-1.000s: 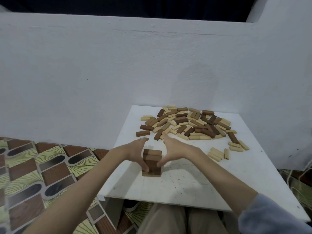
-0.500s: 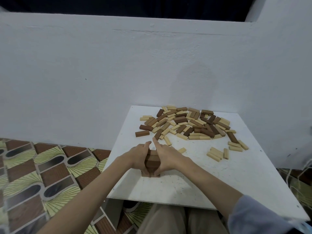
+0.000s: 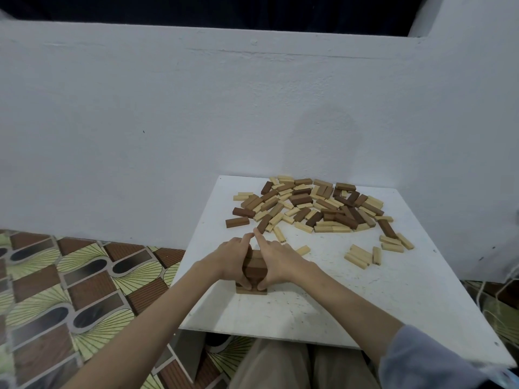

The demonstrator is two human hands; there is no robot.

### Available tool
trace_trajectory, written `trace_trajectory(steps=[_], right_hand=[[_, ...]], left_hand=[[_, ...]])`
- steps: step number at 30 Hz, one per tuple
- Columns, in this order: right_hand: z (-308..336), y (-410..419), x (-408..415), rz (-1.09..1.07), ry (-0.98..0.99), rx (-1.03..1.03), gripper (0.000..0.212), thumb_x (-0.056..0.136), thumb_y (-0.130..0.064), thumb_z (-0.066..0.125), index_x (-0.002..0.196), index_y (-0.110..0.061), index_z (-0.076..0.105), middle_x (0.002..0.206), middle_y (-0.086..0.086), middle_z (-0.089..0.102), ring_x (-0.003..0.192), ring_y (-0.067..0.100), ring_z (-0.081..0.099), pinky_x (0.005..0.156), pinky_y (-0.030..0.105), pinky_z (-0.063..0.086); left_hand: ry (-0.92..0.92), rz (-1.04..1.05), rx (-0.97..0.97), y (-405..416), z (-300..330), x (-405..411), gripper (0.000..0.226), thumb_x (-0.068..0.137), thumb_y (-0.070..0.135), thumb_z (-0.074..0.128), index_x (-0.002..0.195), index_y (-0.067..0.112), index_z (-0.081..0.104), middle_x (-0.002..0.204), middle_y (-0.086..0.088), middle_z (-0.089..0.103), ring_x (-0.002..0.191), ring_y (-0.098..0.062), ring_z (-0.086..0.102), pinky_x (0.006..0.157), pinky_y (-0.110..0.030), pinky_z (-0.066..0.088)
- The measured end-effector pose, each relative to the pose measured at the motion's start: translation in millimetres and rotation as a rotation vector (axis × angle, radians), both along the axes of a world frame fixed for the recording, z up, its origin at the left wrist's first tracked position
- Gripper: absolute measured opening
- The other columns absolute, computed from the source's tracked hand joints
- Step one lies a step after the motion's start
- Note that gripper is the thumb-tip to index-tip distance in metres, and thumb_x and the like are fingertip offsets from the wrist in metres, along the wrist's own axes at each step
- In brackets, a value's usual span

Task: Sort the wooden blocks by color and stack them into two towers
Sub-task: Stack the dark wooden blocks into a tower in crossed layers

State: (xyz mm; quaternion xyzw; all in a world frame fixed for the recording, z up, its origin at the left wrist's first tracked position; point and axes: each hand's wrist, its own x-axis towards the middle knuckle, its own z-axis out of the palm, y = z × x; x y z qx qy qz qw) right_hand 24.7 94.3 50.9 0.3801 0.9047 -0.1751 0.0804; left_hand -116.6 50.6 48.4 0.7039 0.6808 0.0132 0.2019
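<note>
Both hands closed in since a second ago: left hand [image 3: 232, 258] and right hand [image 3: 276, 261] now clasp the dark-brown tower [image 3: 254, 272], fingers curled against its sides and hiding most layers. It stands near the white board's [image 3: 393, 299] front-left edge; mixed loose blocks [image 3: 311, 206] lie behind.

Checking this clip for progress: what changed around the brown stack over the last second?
Both hands closed in: the left hand and right hand, open and apart beside the brown tower a second ago, now press against its sides, squaring it. One light block newly lies right of the hands. The mixed pile and white board look unchanged.
</note>
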Motion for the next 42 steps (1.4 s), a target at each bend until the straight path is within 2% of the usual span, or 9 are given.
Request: trace_trajectory(steps=[6, 11, 13, 16, 18, 21, 26, 31, 42], right_hand=[[-1, 2, 3, 0.003, 0.039, -0.041, 0.132, 0.068, -0.036, 0.084, 0.15, -0.017, -0.019, 0.138, 0.012, 0.046, 0.127, 0.031, 0.043, 0.11, 0.049, 0.028], [-5, 6, 13, -0.052, 0.155, -0.134, 0.147, 0.058, -0.04, 0.089, 0.147, -0.025, -0.027, 0.146, 0.011, 0.035, 0.129, 0.03, 0.04, 0.105, 0.046, 0.036], [-9, 8, 22, -0.127, 0.266, -0.259, 0.149, 0.057, -0.035, 0.091, 0.147, -0.026, -0.027, 0.148, 0.01, 0.032, 0.135, 0.028, 0.035, 0.106, 0.04, 0.036], [-18, 7, 40, -0.246, 0.362, -0.401, 0.143, 0.061, -0.027, 0.09, 0.148, -0.024, -0.023, 0.147, 0.005, 0.034, 0.137, 0.022, 0.032, 0.105, 0.032, 0.034], [-27, 5, 48, -0.303, 0.396, -0.442, 0.139, 0.063, -0.026, 0.089, 0.149, -0.026, -0.02, 0.143, 0.001, 0.04, 0.133, 0.019, 0.036, 0.098, 0.027, 0.036], [-37, 3, 48, -0.361, 0.439, -0.46, 0.132, 0.064, -0.025, 0.089, 0.152, -0.025, -0.01, 0.137, -0.005, 0.045, 0.125, 0.015, 0.041, 0.091, 0.025, 0.042], [-45, -3, 36, -0.386, 0.495, -0.477, 0.13, 0.062, -0.023, 0.09, 0.152, -0.028, -0.003, 0.132, -0.008, 0.044, 0.116, 0.012, 0.042, 0.091, 0.029, 0.042], [-50, -5, 34, -0.386, 0.529, -0.457, 0.127, 0.062, -0.021, 0.09, 0.153, -0.027, 0.001, 0.135, -0.004, 0.044, 0.117, 0.015, 0.04, 0.1, 0.038, 0.041], [-52, -6, 31, -0.373, 0.55, -0.442, 0.127, 0.06, -0.024, 0.09, 0.151, -0.035, 0.002, 0.142, 0.0, 0.038, 0.127, 0.021, 0.039, 0.101, 0.038, 0.04]], left_hand=[[0.001, -0.002, 0.006, 1, -3, -1, 0.109, 0.061, 0.036, 0.086, 0.142, 0.016, 0.017, 0.132, -0.009, 0.045, 0.117, -0.024, 0.044, 0.095, -0.032, 0.04], [0.038, -0.024, 0.058, 0, -8, -3, 0.122, 0.058, 0.045, 0.085, 0.148, 0.017, 0.009, 0.147, -0.004, 0.032, 0.135, -0.023, 0.028, 0.111, -0.035, 0.025], [-0.083, 0.016, 0.088, -3, -5, -9, 0.126, 0.054, 0.046, 0.087, 0.149, 0.019, 0.008, 0.148, 0.0, 0.03, 0.138, -0.02, 0.022, 0.113, -0.037, 0.021], [-0.48, 0.185, 0.064, -13, -2, -32, 0.127, 0.048, 0.041, 0.09, 0.148, 0.026, 0.013, 0.145, 0.007, 0.032, 0.137, -0.016, 0.023, 0.112, -0.036, 0.024], [-0.574, 0.256, -0.023, -22, -7, -44, 0.127, 0.05, 0.037, 0.091, 0.147, 0.024, 0.011, 0.146, 0.008, 0.03, 0.136, -0.016, 0.025, 0.11, -0.033, 0.025], [-0.568, 0.271, -0.144, -34, -23, -46, 0.14, 0.035, 0.055, 0.088, 0.147, 0.02, 0.011, 0.145, 0.005, 0.034, 0.134, -0.016, 0.028, 0.108, -0.03, 0.026], [-0.647, 0.344, -0.093, -34, -44, -33, 0.113, 0.058, 0.018, 0.089, 0.145, 0.018, 0.017, 0.142, 0.003, 0.04, 0.134, -0.017, 0.031, 0.108, -0.03, 0.028], [-0.658, 0.334, -0.066, -27, -51, -30, 0.11, 0.058, 0.017, 0.089, 0.144, 0.024, 0.021, 0.14, 0.002, 0.043, 0.132, -0.019, 0.035, 0.109, -0.035, 0.029], [-0.666, 0.32, -0.009, -21, -51, -31, 0.108, 0.057, 0.017, 0.09, 0.142, 0.026, 0.024, 0.14, -0.001, 0.043, 0.132, -0.02, 0.033, 0.112, -0.039, 0.024]])
